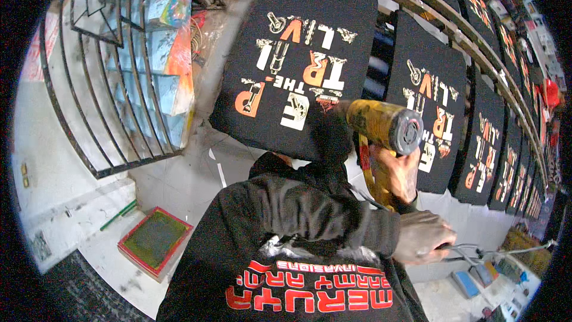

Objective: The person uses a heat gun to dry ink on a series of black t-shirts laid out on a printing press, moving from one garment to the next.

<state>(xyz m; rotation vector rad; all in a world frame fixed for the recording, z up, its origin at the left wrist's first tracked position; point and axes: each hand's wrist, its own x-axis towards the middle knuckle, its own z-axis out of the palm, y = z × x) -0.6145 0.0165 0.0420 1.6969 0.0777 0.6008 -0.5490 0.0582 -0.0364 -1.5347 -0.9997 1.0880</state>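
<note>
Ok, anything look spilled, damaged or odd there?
The blue steps behind the dark railing at left have patchy orange smears, perhaps splashed paint. Nothing stands out around the heat gun in the right hand.

Found gripped in right hand (396, 173): scuffed yellow heat gun (375, 122), directed leftward over the near right part of a black shirt (286, 0) with orange and white print. Unable to confirm contact between nozzle and fabric. Found in left hand (423, 238), with dark sleeve (322, 214) crossing in front of the body: grey cable (518, 252). Noted at right, in a row: further black shirts (426, 45), similarly printed. Noted at lower left: red-rimmed greenish panel (156, 235). Noted at upper left: dark metal grille (140, 164) beside pale blue steps (167, 53).
</note>
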